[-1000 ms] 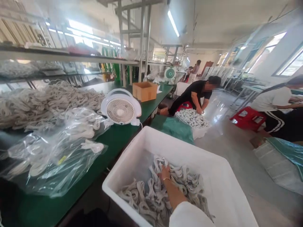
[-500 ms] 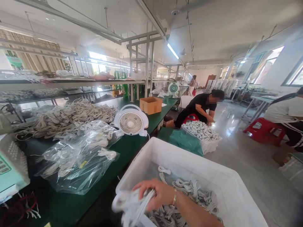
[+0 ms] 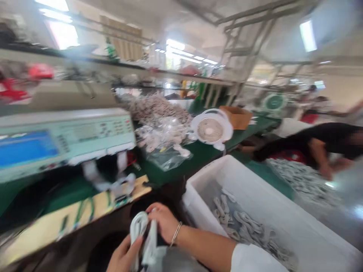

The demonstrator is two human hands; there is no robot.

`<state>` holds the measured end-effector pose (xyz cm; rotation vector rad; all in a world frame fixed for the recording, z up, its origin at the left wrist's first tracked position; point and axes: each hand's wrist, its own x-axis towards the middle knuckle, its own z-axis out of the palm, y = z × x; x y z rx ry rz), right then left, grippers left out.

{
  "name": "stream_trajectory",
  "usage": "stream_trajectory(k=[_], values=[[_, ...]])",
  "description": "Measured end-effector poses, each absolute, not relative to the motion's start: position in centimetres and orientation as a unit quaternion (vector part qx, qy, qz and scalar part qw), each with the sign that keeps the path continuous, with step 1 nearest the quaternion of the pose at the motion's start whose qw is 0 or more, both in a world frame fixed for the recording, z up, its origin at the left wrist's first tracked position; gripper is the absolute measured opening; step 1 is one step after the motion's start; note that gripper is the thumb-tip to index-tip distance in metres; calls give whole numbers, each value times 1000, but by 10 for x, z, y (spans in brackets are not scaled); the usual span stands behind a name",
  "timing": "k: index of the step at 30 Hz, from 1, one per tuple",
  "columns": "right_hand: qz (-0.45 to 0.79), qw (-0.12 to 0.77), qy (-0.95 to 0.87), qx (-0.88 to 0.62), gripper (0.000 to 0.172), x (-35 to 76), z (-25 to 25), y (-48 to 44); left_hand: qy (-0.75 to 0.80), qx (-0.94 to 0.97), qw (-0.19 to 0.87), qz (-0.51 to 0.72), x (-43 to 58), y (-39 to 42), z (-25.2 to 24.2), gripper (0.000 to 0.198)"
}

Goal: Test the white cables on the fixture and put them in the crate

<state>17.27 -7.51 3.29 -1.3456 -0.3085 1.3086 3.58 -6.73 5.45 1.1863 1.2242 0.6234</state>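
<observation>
A looped bundle of white cord [image 3: 138,226] is upright between my hands at the bottom of the view. My left hand [image 3: 124,257] is closed around its lower part, thumb in front. My right hand [image 3: 164,222], wearing a bracelet, curls its fingers over the top of a second white bundle [image 3: 151,241] just beside the first. Blur and overlap hide how far the two bundles are apart. More coiled cord bundles [image 3: 249,224] lie inside a white plastic bin [image 3: 261,187] to the right of my right hand.
Left, a pale green machine with a blue screen [image 3: 65,139] stands above a wooden board [image 3: 82,213]. Behind are a heap of cords [image 3: 159,109], a clear plastic bag [image 3: 166,160], a white fan [image 3: 210,128] and a cardboard box [image 3: 236,118]. A co-worker [image 3: 320,147] bends over another pile on the right.
My view has swung left. The right hand has left the bin with white cord and come in front of me. My left hand has come into view, also on the cord.
</observation>
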Motion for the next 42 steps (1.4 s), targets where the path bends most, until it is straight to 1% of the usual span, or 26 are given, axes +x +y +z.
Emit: stream_trajectory(k=[1,4,6,9,13,16,19,22,24,28,31,33,36,38,40,42], values=[[568,592,-121,-559,12,168,31,-71,536,503,619,277,33,-61,48,39],[622,556,-143,-532,14,167,30,-62,441,494,687,299,28,-39,29,44],[621,527,-217,-537,18,170,31,-59,414,481,695,339,28,-29,21,45],[543,496,-347,-582,21,170,35,-60,398,483,686,371,32,-26,16,43],[445,483,-426,-622,24,166,37,-62,381,506,684,361,39,-33,17,39],[411,479,-449,-633,26,166,35,-61,395,535,652,364,44,-38,18,39],[419,472,-457,-627,31,171,30,-57,437,577,580,374,47,-40,17,41],[476,445,-466,-598,19,177,26,-52,454,619,508,391,49,-41,15,40],[481,424,-485,-595,18,180,24,-50,456,620,492,406,51,-40,16,41],[408,425,-525,-615,21,182,24,-49,443,548,554,444,62,-38,21,42],[363,437,-521,-637,22,178,28,-47,440,487,588,473,69,-38,24,48],[368,453,-495,-644,24,175,30,-43,434,506,572,477,69,-37,27,47],[425,485,-438,-626,25,174,30,-36,387,600,538,447,58,-33,31,40],[460,493,-414,-612,24,176,27,-33,331,625,586,395,47,-26,35,40],[470,484,-414,-611,23,179,25,-30,277,600,673,333,35,-16,39,39],[464,469,-428,-618,23,182,24,-27,242,565,735,287,25,-4,40,36]])
